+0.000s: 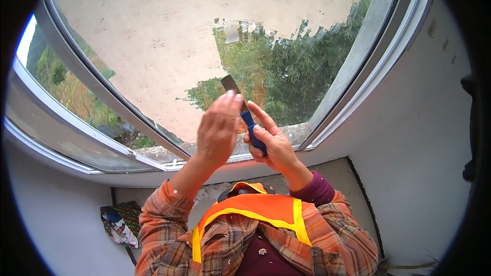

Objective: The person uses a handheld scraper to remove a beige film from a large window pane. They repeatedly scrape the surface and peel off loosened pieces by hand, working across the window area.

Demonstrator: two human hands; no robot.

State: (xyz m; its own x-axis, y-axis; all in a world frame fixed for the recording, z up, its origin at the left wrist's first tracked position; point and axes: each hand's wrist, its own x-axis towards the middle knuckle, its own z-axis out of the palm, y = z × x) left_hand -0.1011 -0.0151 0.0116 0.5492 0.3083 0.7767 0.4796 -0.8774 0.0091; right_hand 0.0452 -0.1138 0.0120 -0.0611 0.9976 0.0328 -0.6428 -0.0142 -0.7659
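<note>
In my right hand (pixel 270 138) is the blue handle of a putty knife (pixel 254 134), its flat metal blade pointing up and left toward the window. My left hand (pixel 218 124) is raised beside the blade, its fingertips at the blade's lower part; whether they touch it is unclear. Behind both hands stands a window pane (pixel 299 76), largely covered by a pale patterned film (pixel 153 38) with ragged edges. Greenery shows through the bare glass at the lower right. A small pale scrap (pixel 231 32) clings near the upper edge of the bare patch.
A metal window frame (pixel 345 111) borders the pane, with a narrower sliding section (pixel 88 119) at left. White walls (pixel 414 122) stand on both sides. A patterned bag (pixel 128 209) holding cloths lies on the floor at lower left. Pale debris (pixel 211 191) lies below the sill.
</note>
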